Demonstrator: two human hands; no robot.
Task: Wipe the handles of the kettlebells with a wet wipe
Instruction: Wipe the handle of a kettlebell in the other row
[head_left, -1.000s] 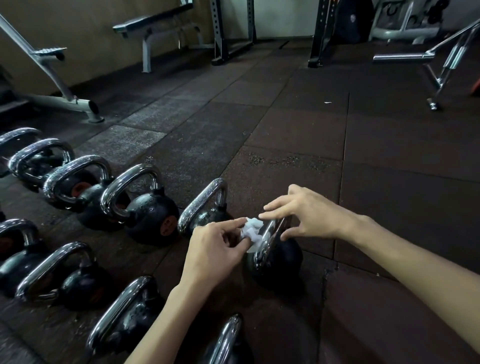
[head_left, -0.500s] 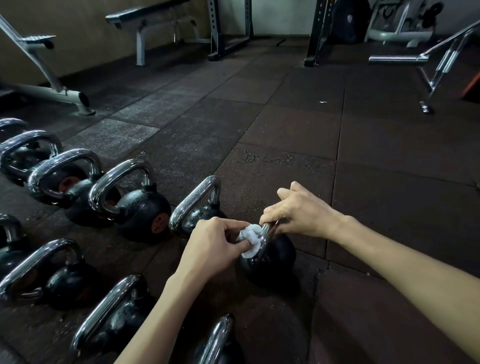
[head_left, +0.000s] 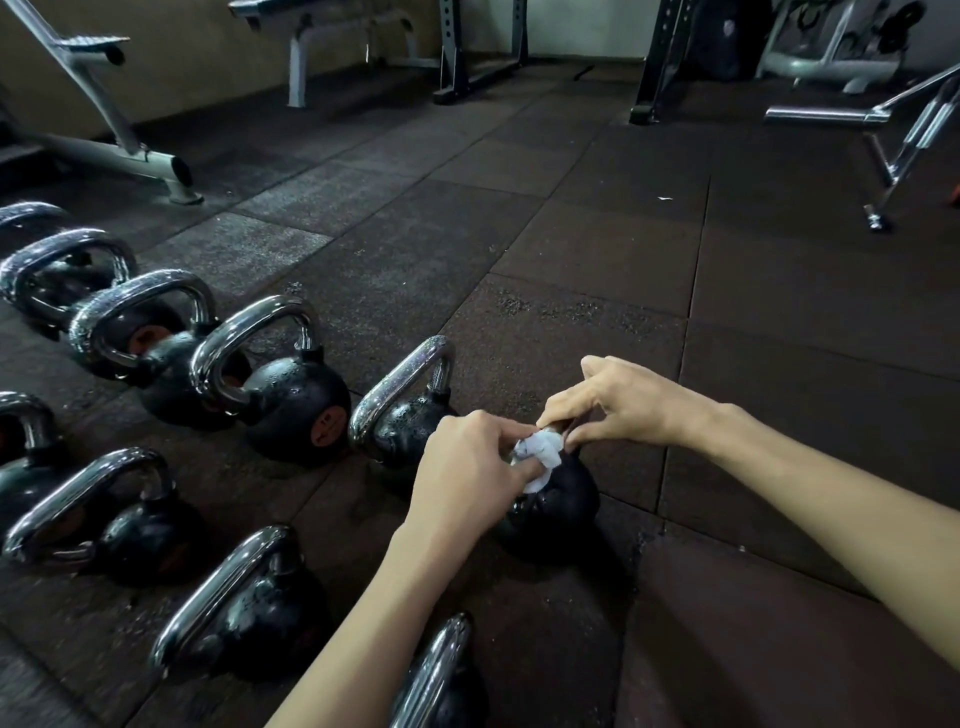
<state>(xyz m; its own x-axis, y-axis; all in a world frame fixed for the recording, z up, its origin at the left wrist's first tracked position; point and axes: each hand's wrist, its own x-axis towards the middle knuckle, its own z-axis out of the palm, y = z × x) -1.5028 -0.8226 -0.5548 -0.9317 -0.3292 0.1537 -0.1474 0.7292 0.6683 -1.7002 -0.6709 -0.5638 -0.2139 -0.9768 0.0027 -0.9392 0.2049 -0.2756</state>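
Observation:
Several black kettlebells with chrome handles stand in two rows on the dark rubber floor. The rightmost kettlebell (head_left: 558, 512) of the far row sits under both hands. My left hand (head_left: 467, 462) pinches a crumpled white wet wipe (head_left: 540, 454) against its handle, which is mostly hidden. My right hand (head_left: 618, 402) grips the top of that same handle with its fingertips. Just to the left stands another kettlebell (head_left: 402, 410), its speckled handle free.
More kettlebells (head_left: 280, 384) line up to the left, and a near row (head_left: 244, 603) runs along the bottom. A weight bench (head_left: 322, 21), rack posts (head_left: 654, 62) and a chrome bar stand (head_left: 904, 135) stand at the back.
My right hand has come down from hovering and closed its fingertips on the handle. My left hand has pressed the wipe lower against the handle. The view has shifted slightly.

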